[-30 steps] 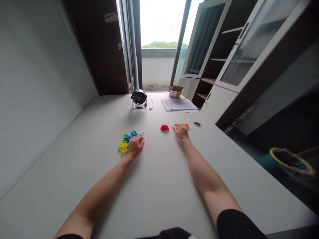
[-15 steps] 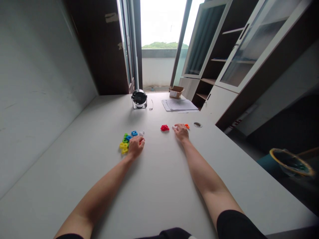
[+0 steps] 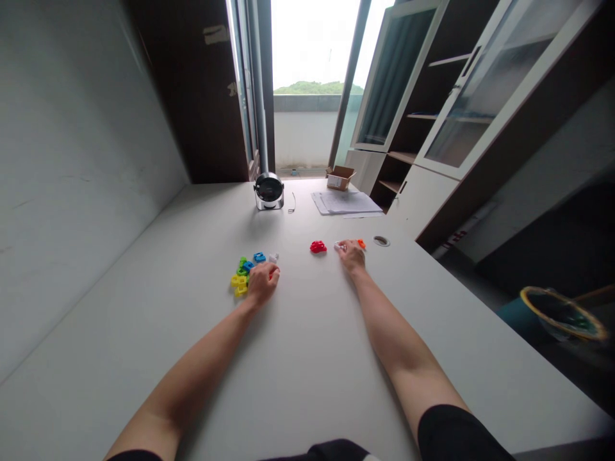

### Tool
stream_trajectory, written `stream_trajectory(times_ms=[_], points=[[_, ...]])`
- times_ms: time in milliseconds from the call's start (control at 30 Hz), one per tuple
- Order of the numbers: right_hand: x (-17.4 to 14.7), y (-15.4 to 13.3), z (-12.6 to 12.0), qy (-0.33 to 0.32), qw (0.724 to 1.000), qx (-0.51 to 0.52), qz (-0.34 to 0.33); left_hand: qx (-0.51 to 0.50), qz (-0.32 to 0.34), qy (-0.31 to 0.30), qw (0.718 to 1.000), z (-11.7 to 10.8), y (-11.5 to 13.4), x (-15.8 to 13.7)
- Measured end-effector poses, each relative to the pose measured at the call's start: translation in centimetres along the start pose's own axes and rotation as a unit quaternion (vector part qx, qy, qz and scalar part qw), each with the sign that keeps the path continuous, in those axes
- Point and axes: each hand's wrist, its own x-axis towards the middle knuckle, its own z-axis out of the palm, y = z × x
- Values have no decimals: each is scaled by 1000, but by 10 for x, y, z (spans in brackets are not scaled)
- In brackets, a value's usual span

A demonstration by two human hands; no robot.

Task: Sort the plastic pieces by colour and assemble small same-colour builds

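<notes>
My left hand [image 3: 262, 282] rests on the white table with its fingers curled inward. A bit of an orange-red plastic piece [image 3: 271, 277] shows under its fingertips; the rest is hidden. Beside that hand lie yellow pieces [image 3: 238, 282], green pieces [image 3: 242, 263], blue pieces [image 3: 259, 257] and a white piece [image 3: 273, 258]. My right hand [image 3: 352, 257] has its fingers bent down on another white piece [image 3: 338, 246], partly covered by them. An orange piece [image 3: 361, 244] lies just behind this hand. Between the hands sits a clump of red pieces [image 3: 318, 247].
Toward the back stand a round black device on a metal bracket [image 3: 269, 191], a thin cord [image 3: 292, 203], papers [image 3: 348, 202] and an open cardboard box [image 3: 341, 178]. A cable hole [image 3: 381, 241] is at the right. A wall [image 3: 86, 160] borders the left side.
My right hand has shifted slightly to the right, its fingers drawn in, and the white piece by them sits a little further right. My left hand has hardly moved.
</notes>
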Motion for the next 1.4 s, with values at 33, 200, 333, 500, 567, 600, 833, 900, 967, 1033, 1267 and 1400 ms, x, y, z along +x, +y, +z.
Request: stream_trajectory(times_ms=[33,200,333,500,567,600,833,900,967,1033,1267,1400], points=[[0,0,0,1,1000,-2,-3,2,-4,-3,1000,0,1,0],[1,0,-1,11,1000,-22,0,3,-2,-2,1000,0,1,0],[1,-2,-3,33,999,-35,25,5,-6,-4,1000,0,1,0],[0,-4,-5,20,999,-20,34,7,-14,-9,1000,-1,2,0],[0,-4,-5,14,999,-12,46,7,-15,-7,1000,-1,2,0],[0,-5,-5,11,998,-7,54,6,-14,-6,1000,0,2,0],[1,-5,-5,1,995,-3,101,6,-5,-1,1000,1,0,0],[2,-4,-4,0,995,-7,97,6,-1,3,1000,1,-1,0],[3,-3,-4,-3,996,-7,91,5,1,3,1000,1,-1,0],[3,-2,-3,-8,996,-4,87,6,-3,-1,1000,1,0,0],[3,-4,-4,22,998,-10,59,5,-1,1,1000,1,0,0],[3,-5,-5,35,998,-14,50,6,-8,-6,1000,0,1,0]])
